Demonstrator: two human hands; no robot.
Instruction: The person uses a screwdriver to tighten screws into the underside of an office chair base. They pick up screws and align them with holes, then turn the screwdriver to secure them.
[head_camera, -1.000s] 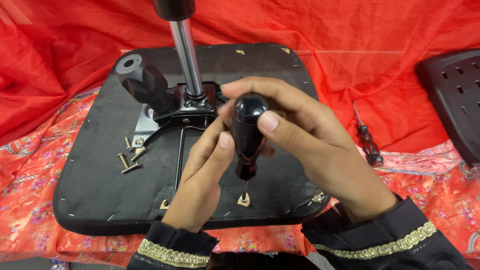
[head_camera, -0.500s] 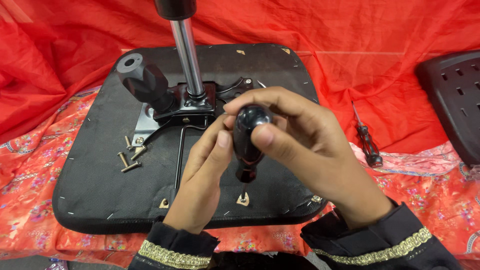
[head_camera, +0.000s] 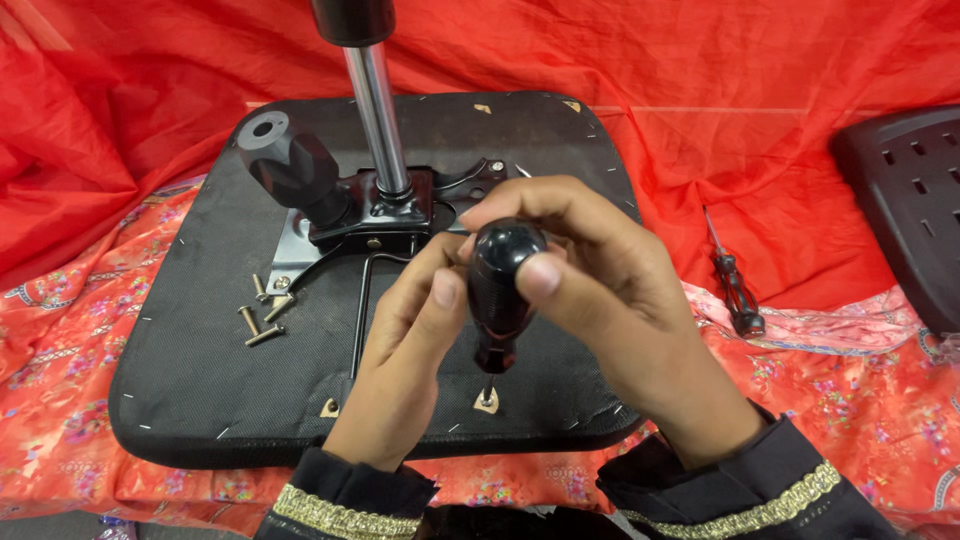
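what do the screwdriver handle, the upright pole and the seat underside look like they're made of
Screwdriver handle: probably hard plastic, black and glossy, with light glinting on its rounded top.
Pole: metal, looks chrome-plated, with bright mirror-like streaks along it.
Seat underside: thin black woven-looking fabric, matte, fixed with small staples along the edge; what lies beneath is hidden.

Spare screwdriver (head_camera: 733, 285), loose bolts (head_camera: 262, 312)

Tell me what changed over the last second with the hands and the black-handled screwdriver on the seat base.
Little moved. The right hand shifted its grip round the handle of the black screwdriver, as if turning it, thumb now across the front. The left hand stays against the handle. The tip remains on the screw near the front edge of the seat base. Loose bolts and the spare screwdriver lie as before.
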